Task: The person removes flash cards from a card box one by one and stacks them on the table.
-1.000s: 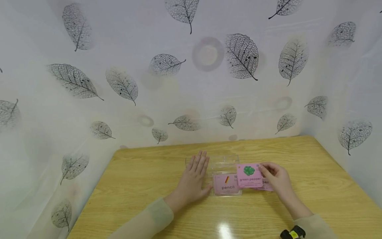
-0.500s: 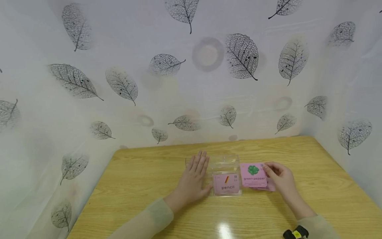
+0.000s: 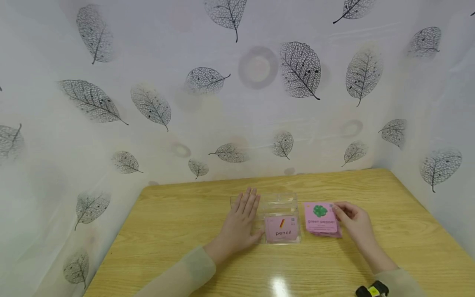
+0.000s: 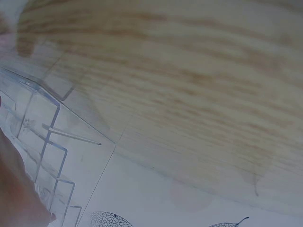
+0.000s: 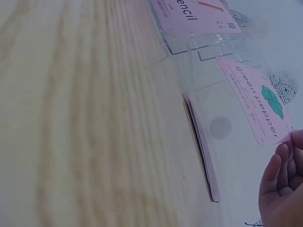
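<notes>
A clear tiered card holder stands on the table, seen from its side in the left wrist view. Its front slot carries a pink pencil card. My left hand rests on the holder's left part with fingers straight. Between thumb and fingertips, my right hand pinches the upper right edge of a pink green pepper card. That card is upright, just right of the holder and apart from it. Below it a small stack of pink cards lies on the table; the right wrist view shows the stack edge-on.
The wooden table reaches back to a white curtain printed with leaves, which also closes in both sides. A black strap device sits on the right wrist.
The right hand has moved to the right with the green pepper card, from overlapping the pencil card's edge to over the stack. The left hand has stayed in place.
</notes>
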Demonstrator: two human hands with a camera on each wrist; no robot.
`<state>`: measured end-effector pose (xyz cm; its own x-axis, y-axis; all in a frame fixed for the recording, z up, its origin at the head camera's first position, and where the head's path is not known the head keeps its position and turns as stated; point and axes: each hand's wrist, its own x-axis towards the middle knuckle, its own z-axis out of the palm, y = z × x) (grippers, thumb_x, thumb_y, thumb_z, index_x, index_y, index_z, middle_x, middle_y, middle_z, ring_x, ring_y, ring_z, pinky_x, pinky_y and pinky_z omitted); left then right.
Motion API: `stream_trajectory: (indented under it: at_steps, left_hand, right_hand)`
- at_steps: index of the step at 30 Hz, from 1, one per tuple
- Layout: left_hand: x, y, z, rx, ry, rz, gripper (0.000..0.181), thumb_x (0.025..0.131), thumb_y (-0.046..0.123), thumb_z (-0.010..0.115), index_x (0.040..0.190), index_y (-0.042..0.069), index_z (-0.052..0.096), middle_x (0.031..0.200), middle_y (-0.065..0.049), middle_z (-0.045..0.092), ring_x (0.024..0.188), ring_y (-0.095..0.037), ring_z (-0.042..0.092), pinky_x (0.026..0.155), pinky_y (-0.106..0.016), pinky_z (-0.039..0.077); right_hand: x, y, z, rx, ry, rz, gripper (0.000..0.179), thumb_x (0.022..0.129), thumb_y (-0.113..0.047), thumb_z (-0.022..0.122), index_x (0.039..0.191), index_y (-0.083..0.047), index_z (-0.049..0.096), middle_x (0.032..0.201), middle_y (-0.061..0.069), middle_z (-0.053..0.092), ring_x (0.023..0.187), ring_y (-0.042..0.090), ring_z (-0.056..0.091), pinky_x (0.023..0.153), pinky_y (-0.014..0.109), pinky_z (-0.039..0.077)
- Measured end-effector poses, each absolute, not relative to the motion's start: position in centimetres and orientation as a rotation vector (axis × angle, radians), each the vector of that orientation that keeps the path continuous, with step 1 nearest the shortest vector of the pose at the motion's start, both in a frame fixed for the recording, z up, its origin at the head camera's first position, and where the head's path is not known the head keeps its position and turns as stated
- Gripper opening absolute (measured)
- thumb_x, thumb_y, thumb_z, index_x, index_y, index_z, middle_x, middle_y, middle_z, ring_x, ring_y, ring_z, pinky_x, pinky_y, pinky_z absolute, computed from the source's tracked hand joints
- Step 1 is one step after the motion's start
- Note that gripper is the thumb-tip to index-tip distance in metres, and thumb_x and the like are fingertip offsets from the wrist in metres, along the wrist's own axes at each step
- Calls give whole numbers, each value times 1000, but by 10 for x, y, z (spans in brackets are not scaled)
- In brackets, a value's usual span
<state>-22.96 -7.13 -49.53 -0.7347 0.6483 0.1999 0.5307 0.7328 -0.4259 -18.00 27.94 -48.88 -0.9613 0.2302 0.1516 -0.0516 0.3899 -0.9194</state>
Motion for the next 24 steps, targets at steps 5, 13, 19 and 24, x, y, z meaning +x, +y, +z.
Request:
stream_trajectory:
  at_steps: [5,13,19,24]
  left_hand:
    - [-230,-71,-494,-919,-2602,484,104,101,74,40,169,1,14,179,-20,11,168,-36,8,137,-45,19]
    - [-229,-71,-493,-917,-2630,484,103,102,73,39,170,1,12,179,-20,6,168,-35,5,137,-45,17]
    - [-229,-70,-493,-910,-2629,508,103,102,74,38,170,1,11,179,-19,8,168,-35,5,137,-45,17]
    - [-229,-70,-492,-910,-2628,514,103,102,74,38,170,1,12,179,-19,9,168,-36,6,137,-45,18]
  right_hand:
    - [-180,284,-492,-182,-2417,1579,36,109,-19,61,124,13,67,86,-31,63,81,-9,60,70,13,57]
    - [-181,288,-495,-221,-2435,1566,38,109,-19,61,126,14,66,85,-33,61,81,-10,58,70,13,57]
    - [-181,290,-496,-241,-2466,1541,38,109,-20,61,126,14,66,87,-29,62,81,-10,57,69,12,56]
    - [-183,292,-498,-258,-2496,1514,37,109,-20,60,126,13,66,93,-18,66,81,-10,56,69,12,55]
